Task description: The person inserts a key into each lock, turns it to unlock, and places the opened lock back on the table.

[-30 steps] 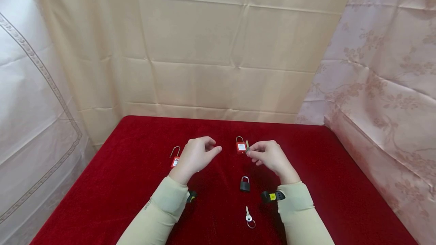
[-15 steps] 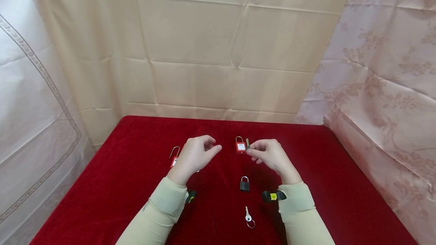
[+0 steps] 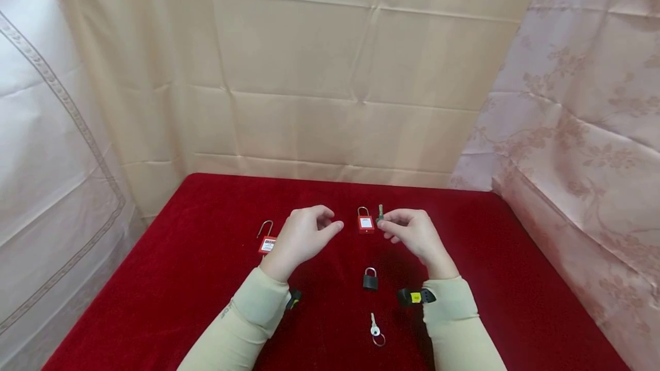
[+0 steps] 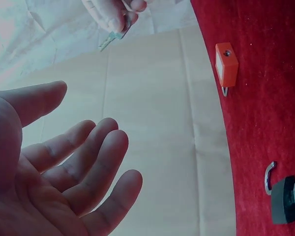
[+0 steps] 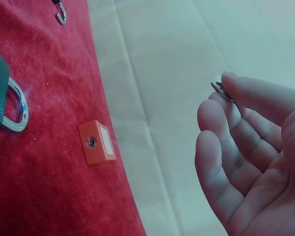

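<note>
My right hand (image 3: 412, 236) is raised above the table and pinches a key (image 3: 381, 212) between thumb and forefinger, its blade pointing up. In the right wrist view, the edge of a small metal ring (image 5: 220, 89) shows at those fingertips. A red padlock (image 3: 365, 224) with a white label and closed shackle lies just left of the key. My left hand (image 3: 304, 235) holds nothing; its fingers are loosely bent, as the left wrist view shows. Partly hidden behind it lies another red padlock (image 3: 266, 244), its shackle swung open.
Nearer on the red cloth (image 3: 206, 279) lies a black padlock (image 3: 370, 282) with a silver shackle. Closer still is a silver key (image 3: 374, 330) with a ring. Hanging cloth (image 3: 330, 73) encloses the table's back and sides.
My right hand has shifted slightly right and up with the key, which now stands apart from the middle red padlock. My left hand has drifted a little right, uncovering more of the left padlock.
</note>
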Demonstrator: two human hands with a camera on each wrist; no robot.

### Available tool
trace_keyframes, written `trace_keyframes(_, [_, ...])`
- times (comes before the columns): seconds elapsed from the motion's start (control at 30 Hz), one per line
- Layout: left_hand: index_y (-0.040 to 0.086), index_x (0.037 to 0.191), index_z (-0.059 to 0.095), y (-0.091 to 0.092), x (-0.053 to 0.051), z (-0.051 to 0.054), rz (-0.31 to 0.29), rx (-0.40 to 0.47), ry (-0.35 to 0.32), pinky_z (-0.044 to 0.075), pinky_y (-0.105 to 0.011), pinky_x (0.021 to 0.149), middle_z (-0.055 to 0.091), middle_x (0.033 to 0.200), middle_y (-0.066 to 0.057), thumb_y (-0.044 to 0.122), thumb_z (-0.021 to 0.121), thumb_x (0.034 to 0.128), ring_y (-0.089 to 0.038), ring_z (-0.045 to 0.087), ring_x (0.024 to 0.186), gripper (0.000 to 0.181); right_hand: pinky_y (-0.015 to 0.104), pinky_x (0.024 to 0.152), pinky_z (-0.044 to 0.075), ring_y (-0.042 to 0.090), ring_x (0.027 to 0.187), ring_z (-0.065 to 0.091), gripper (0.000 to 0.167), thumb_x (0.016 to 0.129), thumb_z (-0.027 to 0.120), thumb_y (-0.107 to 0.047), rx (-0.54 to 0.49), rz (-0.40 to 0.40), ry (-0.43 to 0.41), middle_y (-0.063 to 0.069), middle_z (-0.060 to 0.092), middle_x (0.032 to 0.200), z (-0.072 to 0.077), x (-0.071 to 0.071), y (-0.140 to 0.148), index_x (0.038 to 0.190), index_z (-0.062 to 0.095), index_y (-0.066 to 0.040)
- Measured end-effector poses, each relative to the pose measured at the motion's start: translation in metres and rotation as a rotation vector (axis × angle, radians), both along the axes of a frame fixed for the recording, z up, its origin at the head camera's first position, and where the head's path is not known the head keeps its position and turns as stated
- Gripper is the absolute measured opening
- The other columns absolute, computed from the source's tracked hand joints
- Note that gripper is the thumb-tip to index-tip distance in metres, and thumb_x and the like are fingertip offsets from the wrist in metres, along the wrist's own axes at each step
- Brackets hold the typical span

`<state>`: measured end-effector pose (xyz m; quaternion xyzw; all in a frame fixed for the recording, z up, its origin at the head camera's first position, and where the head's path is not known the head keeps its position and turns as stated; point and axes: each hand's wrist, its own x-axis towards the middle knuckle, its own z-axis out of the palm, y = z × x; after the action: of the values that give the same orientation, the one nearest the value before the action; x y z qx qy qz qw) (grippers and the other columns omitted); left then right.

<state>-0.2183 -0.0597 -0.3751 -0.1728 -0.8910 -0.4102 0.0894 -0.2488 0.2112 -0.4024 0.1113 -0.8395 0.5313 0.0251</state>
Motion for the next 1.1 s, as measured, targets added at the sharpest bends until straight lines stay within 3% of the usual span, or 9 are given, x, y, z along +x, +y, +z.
trace_keyframes(0.2, [0.012, 0.109, 0.074, 0.009, -0.009, -0.006, -0.003, -0.018, -0.022, 0.055, -0.033, 0.074, 0.069, 0.089, 0.006, 0.027, 0.075, 0.0932, -0.01, 0.063, 0.079, 0.022, 0.037, 0.067, 0.06, 0.032, 0.078, 0.07, 0.022, 0.092, 0.077, -0.013, -0.059, -0.018, 0.007, 0.015, 0.074, 0.092, -0.002, -0.001, 0.002, 0.107, 0.074, 0.002])
trace_keyframes(0.5, [0.011, 0.11, 0.074, 0.027, -0.031, -0.014, 0.009, -0.074, -0.046, 0.054, -0.033, 0.073, 0.07, 0.092, 0.003, 0.031, 0.074, 0.094, -0.011, 0.063, 0.079, 0.025, 0.033, 0.064, 0.059, 0.025, 0.073, 0.069, 0.019, 0.091, 0.077, -0.012, -0.126, -0.049, -0.02, 0.015, 0.074, 0.092, -0.011, -0.006, 0.006, 0.103, 0.074, 0.003])
trace_keyframes(0.73, [0.011, 0.11, 0.074, 0.039, -0.046, -0.015, 0.03, -0.058, -0.074, 0.055, -0.033, 0.072, 0.071, 0.093, 0.0, 0.031, 0.073, 0.0943, -0.013, 0.064, 0.078, 0.026, 0.033, 0.065, 0.059, 0.025, 0.075, 0.068, 0.023, 0.092, 0.077, -0.015, -0.131, -0.079, -0.068, 0.013, 0.074, 0.094, -0.013, -0.008, 0.012, 0.106, 0.074, 0.003])
trace_keyframes(1.1, [0.006, 0.111, 0.074, 0.061, -0.063, -0.022, 0.069, -0.137, -0.133, 0.054, -0.034, 0.069, 0.071, 0.095, -0.005, 0.032, 0.072, 0.0946, -0.017, 0.062, 0.078, 0.03, 0.033, 0.066, 0.059, 0.027, 0.077, 0.069, 0.026, 0.092, 0.078, -0.018, -0.115, -0.172, -0.165, 0.015, 0.074, 0.096, -0.021, -0.013, 0.022, 0.109, 0.074, 0.001])
